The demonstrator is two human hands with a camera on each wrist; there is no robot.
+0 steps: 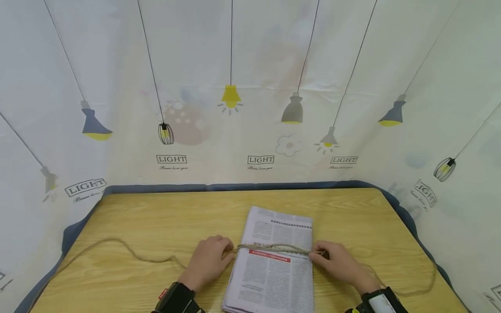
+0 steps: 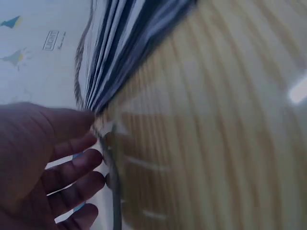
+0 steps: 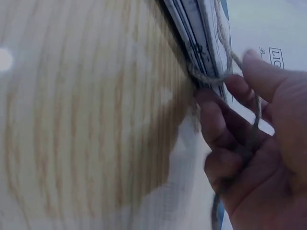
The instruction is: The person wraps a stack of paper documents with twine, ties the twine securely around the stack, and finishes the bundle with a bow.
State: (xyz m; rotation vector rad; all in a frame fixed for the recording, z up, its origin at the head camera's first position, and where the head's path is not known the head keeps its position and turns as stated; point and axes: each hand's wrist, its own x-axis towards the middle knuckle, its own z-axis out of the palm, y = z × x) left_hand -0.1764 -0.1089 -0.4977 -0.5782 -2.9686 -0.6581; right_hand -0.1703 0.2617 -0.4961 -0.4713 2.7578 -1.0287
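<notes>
A folded stack of newspapers (image 1: pixel 274 278) lies on the table, with twine (image 1: pixel 270 248) running across its top and around its side edges. At the left edge of the stack, my left hand (image 1: pixel 209 261) pinches the twine between thumb and forefinger; the other fingers are loosely bent in the left wrist view. My right hand (image 1: pixel 338 263) holds the twine at the right edge. In the right wrist view a strand of twine (image 3: pixel 206 77) wraps the side of the stack, and another passes between thumb and fingers into the palm.
The wooden table (image 1: pixel 164 217) has a dark blue border (image 1: pixel 235 187) along its back. One loose twine tail (image 1: pixel 133 252) trails off to the left, another (image 1: pixel 422 290) to the right. Behind stands a pale curtain (image 1: pixel 250 130) printed with lamps.
</notes>
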